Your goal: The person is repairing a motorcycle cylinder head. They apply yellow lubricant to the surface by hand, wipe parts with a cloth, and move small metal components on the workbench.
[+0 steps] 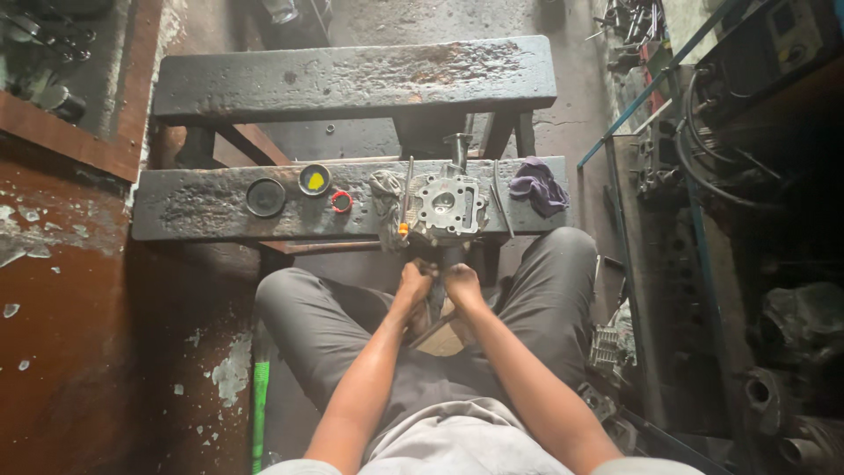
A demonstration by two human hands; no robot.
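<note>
I sit with my knees apart before a low, grimy wooden bench (202,207). On its near plank stands a grey metal engine cylinder head (447,207). My left hand (413,281) and my right hand (462,283) are pressed close together just below the bench edge, both closed around a dark tool shaft (438,295) that runs up toward the cylinder head. The shaft's top end is hidden by the part and my fingers. A screwdriver with an orange handle (406,207) and a dirty grey rag (385,189) lie left of the cylinder head.
On the plank sit a black round lid (265,197), a small tin with yellow paste (315,179), a red ring (341,201), a thin metal rod (501,198) and a purple cloth (538,185). Engine parts and hoses crowd the right side. A green-handled tool (258,405) lies on the floor.
</note>
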